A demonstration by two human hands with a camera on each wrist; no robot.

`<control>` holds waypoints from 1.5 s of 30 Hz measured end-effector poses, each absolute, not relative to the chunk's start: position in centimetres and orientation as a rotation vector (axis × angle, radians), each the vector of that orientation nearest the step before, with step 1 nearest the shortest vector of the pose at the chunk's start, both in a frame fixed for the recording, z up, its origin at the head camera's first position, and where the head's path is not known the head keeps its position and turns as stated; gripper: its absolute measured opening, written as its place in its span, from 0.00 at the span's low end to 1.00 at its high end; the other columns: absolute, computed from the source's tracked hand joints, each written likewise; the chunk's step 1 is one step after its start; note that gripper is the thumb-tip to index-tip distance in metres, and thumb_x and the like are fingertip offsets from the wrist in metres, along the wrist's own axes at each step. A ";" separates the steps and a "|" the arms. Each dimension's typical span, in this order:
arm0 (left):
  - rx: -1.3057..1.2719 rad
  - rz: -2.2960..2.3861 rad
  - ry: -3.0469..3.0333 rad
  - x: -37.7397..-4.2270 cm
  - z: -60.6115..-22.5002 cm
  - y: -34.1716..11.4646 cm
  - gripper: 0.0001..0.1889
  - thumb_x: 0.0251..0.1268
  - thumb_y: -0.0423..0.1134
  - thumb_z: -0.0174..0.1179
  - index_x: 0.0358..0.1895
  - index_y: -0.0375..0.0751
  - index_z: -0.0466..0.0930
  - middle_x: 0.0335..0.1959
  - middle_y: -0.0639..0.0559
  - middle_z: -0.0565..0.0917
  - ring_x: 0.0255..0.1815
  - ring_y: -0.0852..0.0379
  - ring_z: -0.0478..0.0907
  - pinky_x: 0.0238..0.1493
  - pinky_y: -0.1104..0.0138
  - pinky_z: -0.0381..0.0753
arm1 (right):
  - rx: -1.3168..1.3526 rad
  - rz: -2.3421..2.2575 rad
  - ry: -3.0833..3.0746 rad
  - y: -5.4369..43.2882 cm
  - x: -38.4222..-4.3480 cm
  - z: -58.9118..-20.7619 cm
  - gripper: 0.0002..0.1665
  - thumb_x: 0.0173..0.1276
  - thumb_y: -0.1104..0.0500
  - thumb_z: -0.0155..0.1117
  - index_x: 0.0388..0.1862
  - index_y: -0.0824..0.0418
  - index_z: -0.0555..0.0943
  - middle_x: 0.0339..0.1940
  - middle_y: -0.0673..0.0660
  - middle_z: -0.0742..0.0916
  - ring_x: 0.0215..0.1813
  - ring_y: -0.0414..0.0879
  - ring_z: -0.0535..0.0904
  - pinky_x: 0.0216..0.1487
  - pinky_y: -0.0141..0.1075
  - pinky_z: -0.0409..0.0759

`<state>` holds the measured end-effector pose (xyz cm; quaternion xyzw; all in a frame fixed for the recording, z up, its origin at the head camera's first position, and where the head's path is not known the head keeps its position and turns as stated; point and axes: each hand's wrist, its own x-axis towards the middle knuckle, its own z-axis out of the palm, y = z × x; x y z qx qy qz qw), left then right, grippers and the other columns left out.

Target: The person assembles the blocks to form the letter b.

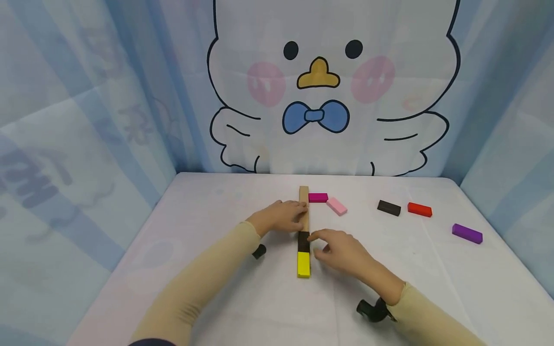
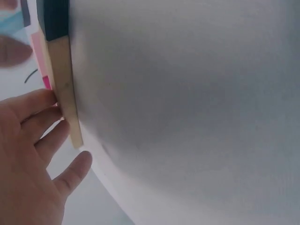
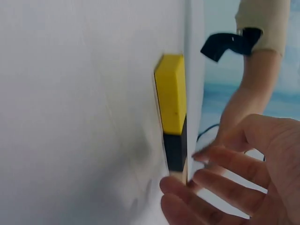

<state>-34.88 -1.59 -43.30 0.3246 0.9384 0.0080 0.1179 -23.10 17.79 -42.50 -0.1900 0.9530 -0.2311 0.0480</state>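
A straight row of blocks lies on the white table, running away from me. Its far part is a plain wooden length, then come a black block and a yellow block at the near end. My left hand rests its fingertips against the wooden part; in the left wrist view its thumb stands apart from the wood. Beside the black block is my right hand, fingers loosely bent and nothing held. Whether its index fingertip touches the row I cannot tell.
A magenta block lies against the row's far right side, with a pink block angled next to it. Farther right are a loose black block, a red block and a purple block. A patterned curtain hangs behind the table.
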 end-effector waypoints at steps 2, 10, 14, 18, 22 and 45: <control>0.925 0.046 2.703 -34.7 -43.3 -1.7 0.41 0.73 0.62 0.55 0.83 0.49 0.58 0.85 0.54 0.56 0.85 0.55 0.53 0.82 0.44 0.57 | -0.547 -0.730 2.933 18.5 -24.1 -42.5 0.15 0.69 0.59 0.65 0.54 0.52 0.87 0.52 0.51 0.90 0.39 0.42 0.86 0.39 0.38 0.84; 0.902 0.017 2.619 -34.0 -43.0 -1.7 0.71 0.43 0.83 0.65 0.85 0.46 0.45 0.88 0.51 0.44 0.87 0.55 0.45 0.83 0.48 0.54 | -0.395 -0.730 3.057 20.8 -28.5 -42.9 0.13 0.73 0.58 0.61 0.50 0.59 0.88 0.46 0.56 0.91 0.43 0.50 0.85 0.45 0.46 0.86; 0.921 -0.062 2.625 -33.7 -42.7 -1.7 0.74 0.39 0.84 0.67 0.85 0.44 0.43 0.87 0.49 0.43 0.87 0.55 0.45 0.83 0.49 0.56 | -0.442 -0.683 3.154 20.8 -30.0 -43.4 0.12 0.71 0.60 0.62 0.48 0.62 0.87 0.46 0.60 0.89 0.45 0.55 0.82 0.47 0.49 0.83; 0.943 -0.127 2.632 -33.7 -42.6 -1.6 0.76 0.36 0.84 0.68 0.85 0.43 0.44 0.87 0.48 0.44 0.87 0.54 0.45 0.83 0.49 0.57 | -0.466 -0.650 3.218 20.6 -31.5 -43.7 0.12 0.70 0.61 0.63 0.49 0.63 0.86 0.51 0.64 0.85 0.51 0.60 0.77 0.54 0.53 0.82; 0.961 -0.176 2.648 -33.9 -42.6 -1.5 0.76 0.35 0.84 0.68 0.85 0.42 0.45 0.87 0.47 0.46 0.86 0.53 0.47 0.83 0.50 0.57 | -0.430 -0.633 3.217 20.6 -33.0 -44.1 0.15 0.71 0.60 0.63 0.53 0.64 0.84 0.60 0.65 0.82 0.59 0.63 0.75 0.60 0.57 0.81; 0.965 -0.185 2.638 -34.2 -42.9 -1.0 0.75 0.35 0.84 0.68 0.85 0.42 0.48 0.86 0.46 0.49 0.85 0.52 0.50 0.82 0.49 0.60 | -0.512 -0.414 3.213 19.7 -38.0 -45.1 0.28 0.73 0.55 0.66 0.70 0.59 0.77 0.70 0.64 0.80 0.63 0.70 0.76 0.62 0.64 0.76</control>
